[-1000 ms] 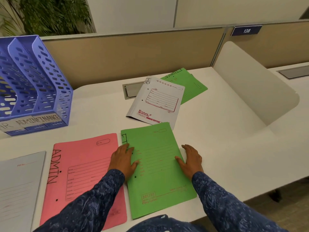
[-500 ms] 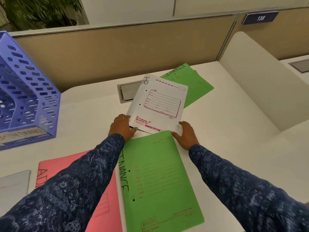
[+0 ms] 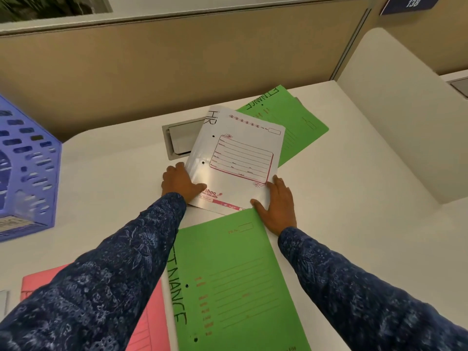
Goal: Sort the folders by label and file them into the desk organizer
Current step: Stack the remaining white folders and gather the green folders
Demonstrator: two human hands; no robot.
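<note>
A white folder marked HR is tilted up off the desk at its near edge. My left hand grips its near left corner and my right hand grips its near right corner. Under its far side lies a green folder marked FINANCE. A second green FINANCE folder lies flat in front of me. A pink folder shows beside it, mostly hidden by my left sleeve. The blue perforated desk organizer stands at the left edge.
A grey cable hatch is set in the white desk behind the HR folder. A beige partition runs along the back and a white divider panel rises on the right. A grey folder corner shows at far left.
Both hands went from the near green folder forward to the white HR folder and took hold of its near corners, lifting that edge. The view moved forward and right.
</note>
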